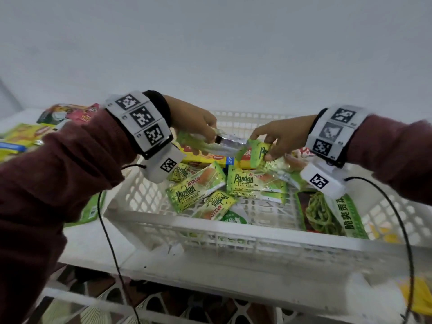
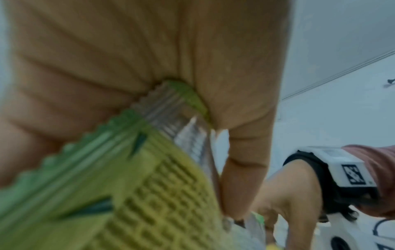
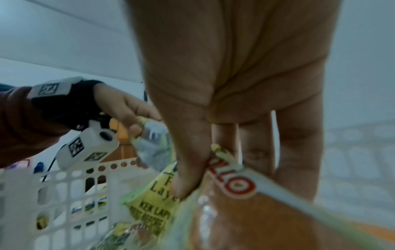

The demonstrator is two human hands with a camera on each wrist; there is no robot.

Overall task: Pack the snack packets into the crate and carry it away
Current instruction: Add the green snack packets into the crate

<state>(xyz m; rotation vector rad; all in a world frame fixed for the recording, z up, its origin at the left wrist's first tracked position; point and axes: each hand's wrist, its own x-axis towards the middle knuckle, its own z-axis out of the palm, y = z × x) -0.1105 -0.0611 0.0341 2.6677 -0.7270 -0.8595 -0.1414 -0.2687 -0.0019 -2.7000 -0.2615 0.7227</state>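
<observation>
The white crate is open at the top, and its lattice walls close off all four sides. Above its far half both hands block the way — the left hand and right hand pinch green packets over the pile. Pandan cake packets cover the middle of the floor; a green vegetable packet fills the right. Bare lattice floor shows at the near left — room there. Two black cables hang across the near wall.
</observation>
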